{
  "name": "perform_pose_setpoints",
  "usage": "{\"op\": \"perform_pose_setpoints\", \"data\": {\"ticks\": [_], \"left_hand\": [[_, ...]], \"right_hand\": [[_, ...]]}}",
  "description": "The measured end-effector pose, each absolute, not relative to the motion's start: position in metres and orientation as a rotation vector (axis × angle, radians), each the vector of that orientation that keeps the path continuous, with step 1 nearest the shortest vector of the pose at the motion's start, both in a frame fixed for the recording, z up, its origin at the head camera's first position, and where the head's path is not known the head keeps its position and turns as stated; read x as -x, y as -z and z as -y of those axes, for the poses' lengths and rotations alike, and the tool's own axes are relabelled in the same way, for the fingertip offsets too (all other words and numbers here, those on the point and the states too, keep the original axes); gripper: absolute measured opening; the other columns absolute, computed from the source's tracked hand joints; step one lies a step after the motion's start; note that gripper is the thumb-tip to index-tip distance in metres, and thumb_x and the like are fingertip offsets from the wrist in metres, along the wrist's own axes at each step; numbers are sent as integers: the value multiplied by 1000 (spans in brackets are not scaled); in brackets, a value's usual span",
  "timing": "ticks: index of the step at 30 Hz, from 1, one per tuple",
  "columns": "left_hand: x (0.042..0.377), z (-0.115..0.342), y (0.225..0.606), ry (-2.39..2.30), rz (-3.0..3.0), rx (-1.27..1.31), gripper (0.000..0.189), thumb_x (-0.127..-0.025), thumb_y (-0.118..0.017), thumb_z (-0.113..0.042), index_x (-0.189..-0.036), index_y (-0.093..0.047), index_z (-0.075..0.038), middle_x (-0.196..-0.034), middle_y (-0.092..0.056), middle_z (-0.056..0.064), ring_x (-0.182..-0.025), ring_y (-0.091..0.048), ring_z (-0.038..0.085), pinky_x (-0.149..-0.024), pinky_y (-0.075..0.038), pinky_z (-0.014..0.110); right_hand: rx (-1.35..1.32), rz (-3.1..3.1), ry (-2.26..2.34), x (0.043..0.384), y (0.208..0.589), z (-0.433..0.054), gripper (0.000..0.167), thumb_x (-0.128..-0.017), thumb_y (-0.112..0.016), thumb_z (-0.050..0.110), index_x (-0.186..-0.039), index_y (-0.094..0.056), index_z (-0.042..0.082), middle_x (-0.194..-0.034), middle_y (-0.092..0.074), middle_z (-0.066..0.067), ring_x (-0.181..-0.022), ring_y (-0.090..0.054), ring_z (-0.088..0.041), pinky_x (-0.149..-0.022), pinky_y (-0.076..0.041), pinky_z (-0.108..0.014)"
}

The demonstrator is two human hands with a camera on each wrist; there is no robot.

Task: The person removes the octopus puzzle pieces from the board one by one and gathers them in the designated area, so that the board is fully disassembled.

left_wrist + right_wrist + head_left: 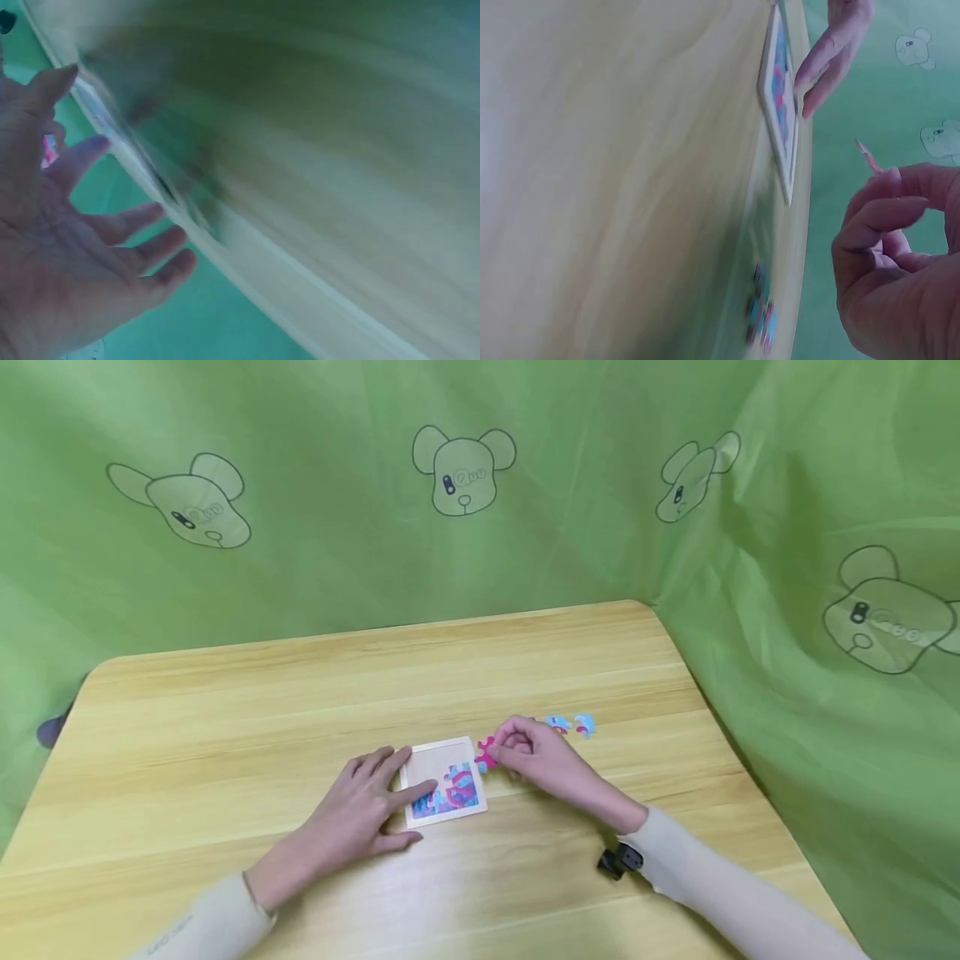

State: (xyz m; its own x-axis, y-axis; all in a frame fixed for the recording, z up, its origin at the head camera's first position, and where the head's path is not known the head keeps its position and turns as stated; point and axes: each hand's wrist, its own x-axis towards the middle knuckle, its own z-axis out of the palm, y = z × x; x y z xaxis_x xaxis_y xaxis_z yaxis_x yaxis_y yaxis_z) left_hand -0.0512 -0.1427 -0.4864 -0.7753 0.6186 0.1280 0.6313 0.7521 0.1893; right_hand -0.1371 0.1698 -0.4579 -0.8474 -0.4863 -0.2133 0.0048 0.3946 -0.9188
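In the head view, your left hand lies with fingers spread and extended over the left side of the jigsaw tray, whose near part holds fitted pieces. Your right hand pinches a pink jigsaw piece just beyond the tray's right edge; loose pieces lie farther right on the wooden table.

In the left wrist view, your left fingers are loosely extended; the tray seems blurred beside them.

In the right wrist view, your thumb and fingers hold the piece above the table.
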Motion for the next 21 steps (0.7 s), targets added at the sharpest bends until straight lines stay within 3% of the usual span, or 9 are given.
{"op": "perform_pose_setpoints", "data": {"ticks": [3,8,13,21], "left_hand": [[49,139,486,364,2926,984,70,-97,-78,-58,-155,-65,-22,-163,-42,35,-145,-45,55,-112,-42,70],[47,137,485,435,2964,961,64,-101,-77,-51,-156,-64,-23,-165,-36,37,-150,-39,56,-113,-40,71],[50,136,486,457,2971,1006,57,-104,-75,-46,-155,-65,-23,-165,-36,38,-152,-36,57,-113,-40,72],[48,139,487,479,2958,1015,52,-105,-75,-39,-154,-67,-24,-165,-35,38,-153,-35,56,-110,-43,72]], "right_hand": [[367,-2224,1477,135,458,-182,20,-104,-77,21,-112,-70,5,-93,-70,-21,-74,-63,-34,-60,-50,-26],[331,-2276,1478,132,460,-202,23,-105,-76,23,-116,-71,3,-96,-72,-19,-73,-63,-28,-59,-50,-25],[309,-2320,1487,128,461,-226,19,-107,-72,17,-117,-70,0,-92,-68,-22,-70,-59,-22,-56,-44,-22],[245,-2332,1467,128,456,-251,22,-108,-70,17,-118,-67,-2,-84,-60,-16,-62,-47,-12,-54,-40,-23]]}}
